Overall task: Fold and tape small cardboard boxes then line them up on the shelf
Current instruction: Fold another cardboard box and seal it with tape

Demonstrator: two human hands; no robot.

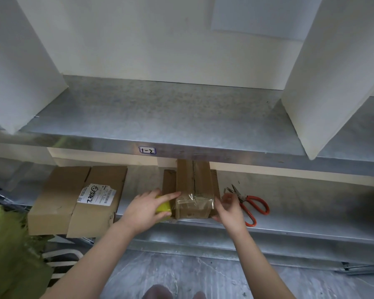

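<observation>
A small brown cardboard box (193, 182) lies on the lower metal shelf (289, 225), with its near end at the shelf's front edge. Clear tape (194, 201) wraps over that near end. My left hand (147, 210) grips a yellow tape roll (163, 207) just left of the box, and its index finger stretches onto the box's top. My right hand (227, 210) has relaxed fingers against the box's right side, by the tape's loose end. Flat cardboard pieces (168, 182) lie under and beside the box.
Red-handled scissors (251, 205) lie on the lower shelf right of my right hand. A larger labelled carton (80, 199) sits at the left. The upper metal shelf (160, 117), tagged 1-2, stands between two white dividers (333, 83). A green bag (7, 251) is at lower left.
</observation>
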